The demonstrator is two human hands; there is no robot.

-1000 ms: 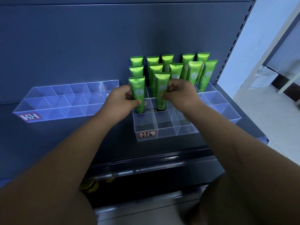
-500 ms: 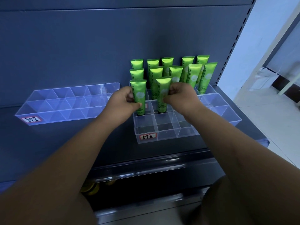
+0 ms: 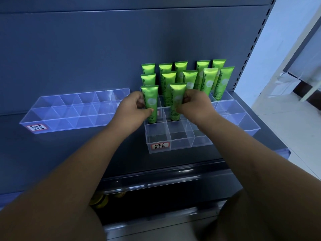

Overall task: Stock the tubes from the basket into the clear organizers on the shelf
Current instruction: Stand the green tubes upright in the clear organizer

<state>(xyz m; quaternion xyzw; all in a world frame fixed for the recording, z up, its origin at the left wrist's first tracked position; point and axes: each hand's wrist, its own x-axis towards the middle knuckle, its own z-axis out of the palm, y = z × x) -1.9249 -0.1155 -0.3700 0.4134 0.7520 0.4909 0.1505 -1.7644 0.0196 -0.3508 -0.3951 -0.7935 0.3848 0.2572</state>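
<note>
Several green tubes (image 3: 189,79) stand upright in the back rows of a clear organizer (image 3: 180,145) on the dark shelf. My left hand (image 3: 133,110) grips a green tube (image 3: 150,101) standing in the organizer's third-row left compartment. My right hand (image 3: 194,105) grips another green tube (image 3: 176,100) standing in the compartment beside it. Both tubes are upright with their caps down in the cells. The basket is not in view.
A second clear organizer (image 3: 69,122), with nothing in it, lies on the shelf to the left. The front row of the near organizer holds nothing. The shelf's back panel (image 3: 104,49) rises behind. A lower shelf edge (image 3: 156,178) runs below. White floor lies to the right.
Both hands have stayed on their tubes, which sit slightly lower in the cells. The view has tilted a little, so the shelf appears lower in frame.
</note>
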